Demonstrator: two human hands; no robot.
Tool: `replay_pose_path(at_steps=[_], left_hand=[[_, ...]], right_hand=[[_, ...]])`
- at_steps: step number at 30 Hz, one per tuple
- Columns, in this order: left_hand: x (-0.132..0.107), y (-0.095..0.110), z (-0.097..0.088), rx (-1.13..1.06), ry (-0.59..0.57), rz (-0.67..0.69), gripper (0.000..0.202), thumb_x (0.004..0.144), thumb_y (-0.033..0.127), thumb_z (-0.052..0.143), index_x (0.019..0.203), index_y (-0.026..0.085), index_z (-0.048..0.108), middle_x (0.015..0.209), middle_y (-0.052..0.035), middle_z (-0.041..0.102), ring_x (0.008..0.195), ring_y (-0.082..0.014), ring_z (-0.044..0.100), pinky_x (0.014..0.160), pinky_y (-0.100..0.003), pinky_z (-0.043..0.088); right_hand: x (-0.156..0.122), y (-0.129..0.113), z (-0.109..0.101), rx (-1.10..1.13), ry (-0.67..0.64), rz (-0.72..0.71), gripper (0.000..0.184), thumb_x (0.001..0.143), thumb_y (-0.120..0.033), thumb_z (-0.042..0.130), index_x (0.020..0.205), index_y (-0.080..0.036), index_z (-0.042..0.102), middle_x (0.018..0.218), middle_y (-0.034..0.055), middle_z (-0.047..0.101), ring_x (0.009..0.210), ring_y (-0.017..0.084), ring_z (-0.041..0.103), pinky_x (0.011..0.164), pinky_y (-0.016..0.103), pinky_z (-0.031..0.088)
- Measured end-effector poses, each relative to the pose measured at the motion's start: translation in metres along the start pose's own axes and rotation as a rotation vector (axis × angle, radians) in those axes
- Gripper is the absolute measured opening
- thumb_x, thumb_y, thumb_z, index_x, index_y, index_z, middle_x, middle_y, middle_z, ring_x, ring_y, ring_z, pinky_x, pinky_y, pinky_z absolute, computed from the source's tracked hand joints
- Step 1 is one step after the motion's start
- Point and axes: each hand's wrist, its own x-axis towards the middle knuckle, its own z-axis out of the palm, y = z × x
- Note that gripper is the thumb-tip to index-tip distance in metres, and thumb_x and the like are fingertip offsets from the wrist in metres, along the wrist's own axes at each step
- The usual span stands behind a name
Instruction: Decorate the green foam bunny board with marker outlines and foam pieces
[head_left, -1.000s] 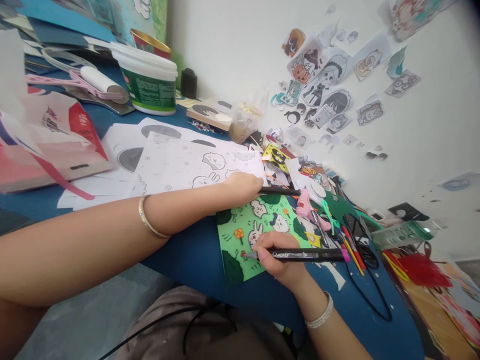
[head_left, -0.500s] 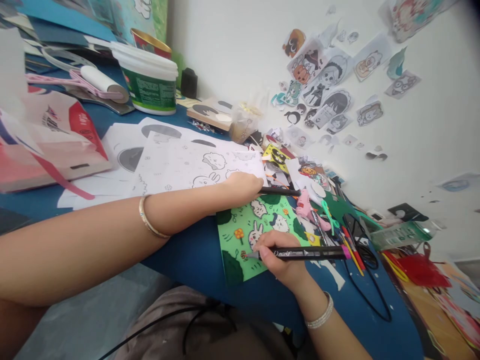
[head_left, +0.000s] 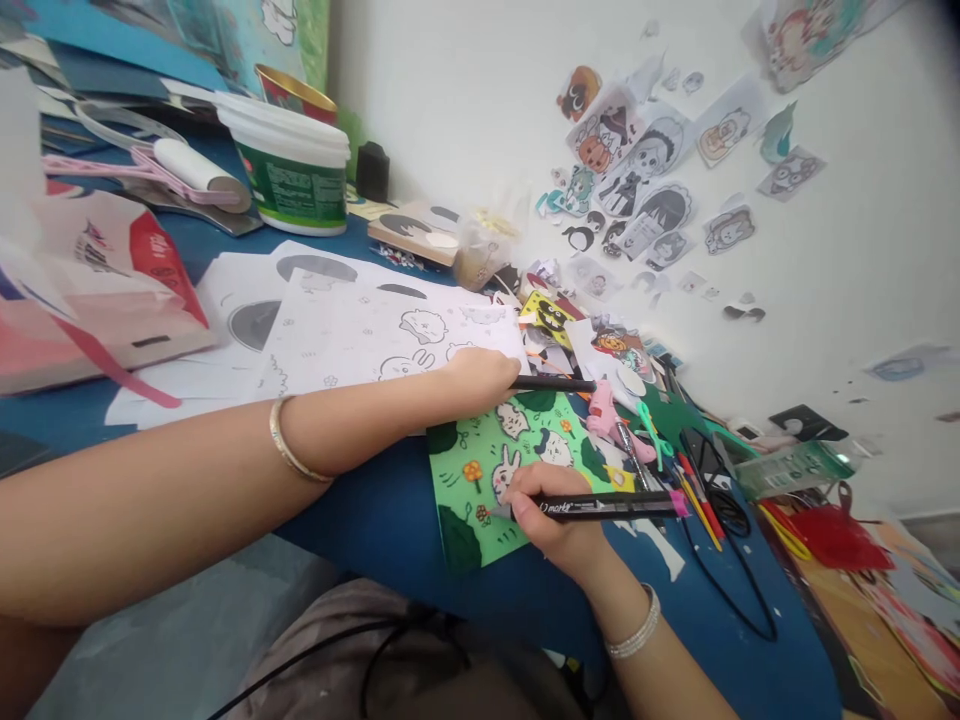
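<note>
My right hand [head_left: 559, 515] is closed around a black marker [head_left: 607, 506] with a pink end. Its tip touches or hovers just over a small reddish flower on the green picture [head_left: 469, 495], which has white cartoon animals, orange flowers and dark green bushes. Beyond the picture's upper edge, my left hand [head_left: 484, 380] is curled with its fingers mostly hidden. A second black marker [head_left: 555, 383] sticks out to the right from it. Under and behind this hand lies a white sheet with line drawings [head_left: 322, 335] of similar animals.
A pink glue gun [head_left: 604, 410], green scissors [head_left: 654, 432] and paper scraps crowd the right side, near a black cable [head_left: 757, 615]. To the left are a pink and white bag [head_left: 97, 260], a white-and-green tub [head_left: 292, 170] and a lint roller [head_left: 199, 175]. Paper cutouts cover the wall.
The whole view has shifted slightly to the left. Both hands keep their grip, and the marker tip stays at the same small flower.
</note>
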Motion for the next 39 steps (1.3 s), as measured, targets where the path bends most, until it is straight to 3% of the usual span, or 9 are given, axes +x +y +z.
replay_pose_path(at_steps=[3, 8, 11, 14, 18, 21, 25, 31, 39], left_hand=[[0.002, -0.001, 0.003, -0.043, 0.033, -0.022, 0.033, 0.088, 0.041, 0.040, 0.097, 0.014, 0.057, 0.084, -0.0128, 0.066, 0.078, -0.0266, 0.063, 0.058, -0.030, 0.042], [0.006, -0.009, -0.001, -0.108, 0.048, 0.026, 0.034, 0.087, 0.044, 0.041, 0.092, 0.016, 0.059, 0.085, -0.0120, 0.067, 0.076, -0.0248, 0.063, 0.057, -0.029, 0.042], [0.005, -0.019, -0.008, -0.079, 0.041, 0.148, 0.029, 0.086, 0.042, 0.044, 0.087, 0.018, 0.060, 0.077, -0.0086, 0.066, 0.069, -0.0223, 0.063, 0.055, -0.027, 0.041], [0.004, -0.028, -0.011, 0.010, 0.043, 0.205, 0.025, 0.084, 0.041, 0.047, 0.085, 0.019, 0.059, 0.071, -0.0069, 0.064, 0.065, -0.0216, 0.062, 0.053, -0.026, 0.040], [0.006, -0.033, -0.006, 0.081, 0.039, 0.213, 0.026, 0.085, 0.042, 0.046, 0.087, 0.019, 0.059, 0.071, -0.0081, 0.065, 0.066, -0.0229, 0.062, 0.053, -0.027, 0.041], [0.008, -0.033, -0.002, 0.083, 0.039, 0.208, 0.027, 0.085, 0.042, 0.045, 0.090, 0.019, 0.058, 0.073, -0.0084, 0.065, 0.066, -0.0229, 0.062, 0.055, -0.028, 0.042], [0.008, -0.033, -0.002, 0.085, 0.020, 0.205, 0.026, 0.085, 0.041, 0.045, 0.091, 0.019, 0.057, 0.073, -0.0087, 0.065, 0.066, -0.0232, 0.062, 0.055, -0.028, 0.042], [0.006, -0.028, -0.005, 0.099, -0.003, 0.196, 0.024, 0.085, 0.039, 0.046, 0.093, 0.019, 0.057, 0.073, -0.0082, 0.065, 0.067, -0.0220, 0.062, 0.055, -0.027, 0.041], [0.005, -0.027, -0.004, 0.142, 0.005, 0.222, 0.026, 0.087, 0.039, 0.043, 0.094, 0.018, 0.056, 0.071, -0.0082, 0.064, 0.064, -0.0219, 0.061, 0.049, -0.027, 0.035]], right_hand=[[-0.002, 0.003, -0.001, 0.174, 0.114, 0.066, 0.015, 0.071, -0.019, 0.050, 0.057, -0.020, 0.051, 0.051, -0.0015, 0.054, 0.045, 0.012, 0.050, 0.046, 0.024, 0.043], [0.002, 0.011, -0.017, 0.477, 0.612, 0.081, 0.018, 0.080, -0.022, 0.046, 0.063, -0.021, 0.050, 0.043, -0.0074, 0.041, 0.042, 0.010, 0.047, 0.049, 0.025, 0.045], [0.002, 0.014, -0.031, 0.525, 0.695, 0.041, 0.016, 0.081, -0.025, 0.047, 0.066, -0.021, 0.053, 0.044, -0.0074, 0.042, 0.040, 0.009, 0.046, 0.051, 0.026, 0.047], [-0.002, 0.018, -0.040, 0.556, 0.622, 0.036, 0.015, 0.080, -0.028, 0.051, 0.068, -0.020, 0.054, 0.047, -0.0057, 0.047, 0.040, 0.010, 0.046, 0.046, 0.025, 0.044], [-0.009, 0.022, -0.035, 0.445, 0.379, 0.110, 0.017, 0.077, -0.026, 0.053, 0.062, -0.019, 0.051, 0.050, -0.0042, 0.051, 0.038, 0.009, 0.043, 0.036, 0.020, 0.032], [-0.006, 0.019, -0.026, 0.208, 0.248, 0.123, 0.016, 0.074, -0.020, 0.051, 0.057, -0.019, 0.050, 0.051, -0.0034, 0.051, 0.042, 0.009, 0.045, 0.041, 0.021, 0.036], [0.004, 0.012, -0.016, -0.031, 0.145, 0.040, 0.020, 0.070, -0.018, 0.048, 0.051, -0.020, 0.042, 0.049, -0.0034, 0.049, 0.047, 0.011, 0.047, 0.050, 0.023, 0.041], [0.004, 0.016, -0.014, -0.157, 0.128, 0.009, 0.021, 0.070, -0.019, 0.046, 0.051, -0.021, 0.039, 0.048, -0.0033, 0.048, 0.046, 0.010, 0.046, 0.045, 0.022, 0.037], [0.004, 0.015, -0.015, -0.158, 0.087, 0.016, 0.022, 0.072, -0.020, 0.046, 0.051, -0.021, 0.039, 0.049, -0.0038, 0.047, 0.045, 0.010, 0.046, 0.044, 0.021, 0.037]])
